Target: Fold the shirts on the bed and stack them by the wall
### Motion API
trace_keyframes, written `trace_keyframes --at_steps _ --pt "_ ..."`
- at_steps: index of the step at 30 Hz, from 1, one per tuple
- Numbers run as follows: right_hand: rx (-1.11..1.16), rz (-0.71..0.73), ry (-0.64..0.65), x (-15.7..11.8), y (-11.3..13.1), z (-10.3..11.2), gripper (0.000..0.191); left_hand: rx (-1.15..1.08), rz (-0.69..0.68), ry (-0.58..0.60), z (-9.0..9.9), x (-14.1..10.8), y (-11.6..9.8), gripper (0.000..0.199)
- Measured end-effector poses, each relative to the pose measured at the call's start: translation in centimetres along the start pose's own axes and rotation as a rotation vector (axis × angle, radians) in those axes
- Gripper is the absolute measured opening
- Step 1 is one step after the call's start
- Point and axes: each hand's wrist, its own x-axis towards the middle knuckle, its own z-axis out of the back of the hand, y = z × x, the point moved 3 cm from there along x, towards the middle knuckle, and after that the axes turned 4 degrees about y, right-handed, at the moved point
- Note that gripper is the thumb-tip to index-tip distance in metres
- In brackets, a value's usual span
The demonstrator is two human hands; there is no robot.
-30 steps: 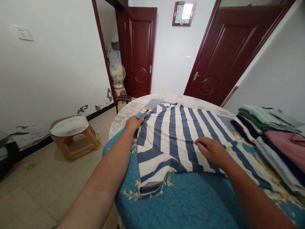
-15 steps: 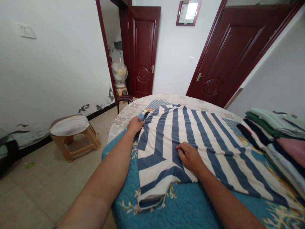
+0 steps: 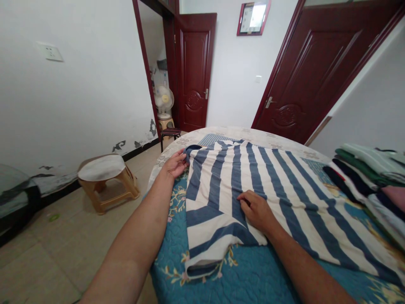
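Observation:
A blue-and-white striped shirt point(image 3: 226, 181) lies spread on the teal quilted cloth point(image 3: 253, 270), one short sleeve pointing toward me. At its left end, my left hand point(image 3: 177, 164) pinches the edge of the dark blue collar point(image 3: 193, 147) between thumb and fingers, lifting it a little. My right hand point(image 3: 255, 210) rests on the shirt near the sleeve seam, its fingers curled down and closed against the fabric. How much cloth sits under those fingertips is hidden.
Folded clothes point(image 3: 367, 169) are stacked on the right of the round table, whose patterned white cover point(image 3: 268, 135) shows at the back. A tan plastic stool point(image 3: 106, 181) stands on the floor to the left. A dark stool point(image 3: 171, 133) is beyond the table.
My left hand has turned and shifted slightly at the collar, whose dark band now stands up more visibly. My right hand stays in place on the shirt. The view has swung a little left.

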Motion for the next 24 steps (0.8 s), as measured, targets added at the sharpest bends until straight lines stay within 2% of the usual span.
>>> trace_keyframes --at_steps 5,14,22,24 --pt "0.005 0.006 0.003 0.0 0.0 0.0 0.023 0.033 0.033 -0.025 0.7 0.7 0.5 0.050" --pt "0.028 0.000 0.005 -0.1 -0.1 0.0 0.021 0.171 -0.075 -0.125 0.8 1.5 0.7 0.045" --pt "0.024 -0.005 0.001 0.0 -0.1 0.1 0.021 0.259 -0.040 -0.180 0.4 2.7 2.1 0.009" --pt "0.026 -0.001 -0.002 0.0 -0.1 0.1 0.021 0.309 -0.034 -0.198 0.4 2.8 2.3 0.006"
